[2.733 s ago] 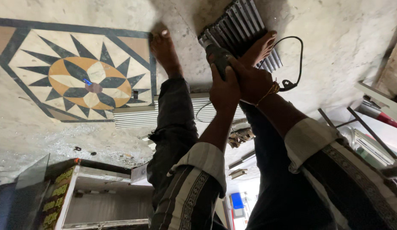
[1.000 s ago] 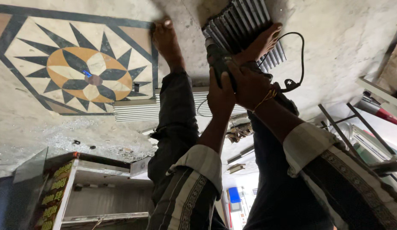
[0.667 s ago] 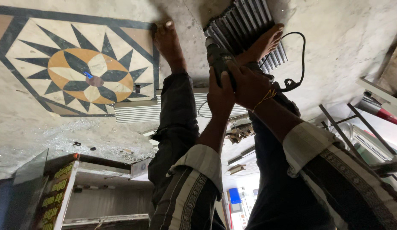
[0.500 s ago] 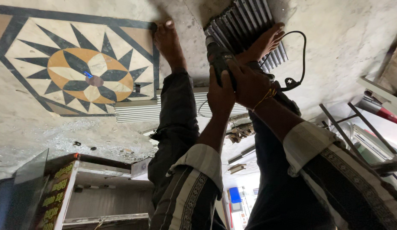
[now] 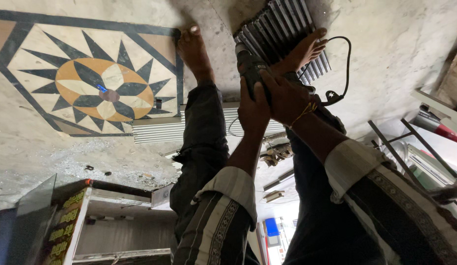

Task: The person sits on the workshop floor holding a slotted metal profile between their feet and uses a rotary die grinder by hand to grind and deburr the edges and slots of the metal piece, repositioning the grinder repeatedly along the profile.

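Both hands wrapped tight on drill (image 5: 250, 68): left hand (image 5: 253, 105) steadies the body, right hand (image 5: 287, 95) on grip. Bit end pressed onto metal slats (image 5: 280, 24) on floor (image 5: 385, 44); foot (image 5: 307, 49) pins slats so they don't shift.

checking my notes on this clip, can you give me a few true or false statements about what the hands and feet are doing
1. Both hands grip the power tool. True.
2. The left hand and right hand are far apart. False: they touch, wrapped around the same tool.
3. One bare foot rests on the ribbed metal piece. True.
4. The other foot stands in the middle of the star floor inlay. False: it stands beside the inlay's edge.
5. The tool has a black cord. True.
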Demonstrator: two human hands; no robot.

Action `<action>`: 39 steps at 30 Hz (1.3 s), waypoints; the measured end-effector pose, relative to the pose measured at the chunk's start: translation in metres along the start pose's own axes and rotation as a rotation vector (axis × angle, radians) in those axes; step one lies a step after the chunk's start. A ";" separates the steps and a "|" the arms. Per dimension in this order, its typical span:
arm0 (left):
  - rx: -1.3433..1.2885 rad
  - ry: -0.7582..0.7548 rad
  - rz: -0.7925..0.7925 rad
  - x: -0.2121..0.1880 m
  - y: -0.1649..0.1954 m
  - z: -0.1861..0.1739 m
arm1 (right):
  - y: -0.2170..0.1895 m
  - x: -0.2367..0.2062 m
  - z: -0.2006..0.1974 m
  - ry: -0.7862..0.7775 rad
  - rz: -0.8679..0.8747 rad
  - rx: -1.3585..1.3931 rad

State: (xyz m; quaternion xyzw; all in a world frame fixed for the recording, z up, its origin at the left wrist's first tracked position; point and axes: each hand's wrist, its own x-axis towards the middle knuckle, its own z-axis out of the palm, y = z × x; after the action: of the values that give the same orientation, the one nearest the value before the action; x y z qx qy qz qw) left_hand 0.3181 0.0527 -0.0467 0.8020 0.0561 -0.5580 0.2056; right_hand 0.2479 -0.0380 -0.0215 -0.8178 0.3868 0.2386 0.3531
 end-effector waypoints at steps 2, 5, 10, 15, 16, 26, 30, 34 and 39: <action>-0.024 0.041 0.043 -0.001 0.003 0.002 | 0.003 0.001 0.000 -0.030 0.032 0.005; 0.054 0.009 -0.061 0.002 0.007 0.004 | 0.007 0.003 0.000 0.008 -0.018 0.073; 0.129 0.070 -0.007 0.008 0.013 0.001 | 0.006 0.006 0.002 0.095 -0.054 0.022; 0.164 0.074 -0.026 0.013 0.023 0.000 | 0.006 0.013 -0.004 0.046 -0.023 0.020; 0.160 0.070 -0.018 0.013 0.024 -0.002 | 0.005 0.015 -0.005 0.061 -0.029 0.041; 0.033 0.063 0.038 0.011 0.029 -0.009 | 0.001 0.019 -0.012 0.121 -0.129 0.006; 0.035 0.101 0.055 0.009 0.032 -0.013 | -0.001 0.018 -0.010 0.068 -0.094 0.040; 0.043 0.086 0.044 0.009 0.043 -0.017 | 0.001 0.022 -0.005 0.061 -0.074 -0.025; -0.133 0.065 0.118 0.019 0.046 -0.028 | 0.005 0.042 0.009 0.024 -0.071 -0.049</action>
State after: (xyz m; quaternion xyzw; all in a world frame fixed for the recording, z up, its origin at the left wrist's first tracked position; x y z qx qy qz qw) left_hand 0.3646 0.0190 -0.0430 0.8061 0.0522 -0.5136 0.2893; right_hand 0.2674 -0.0528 -0.0574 -0.8423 0.3555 0.2256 0.3365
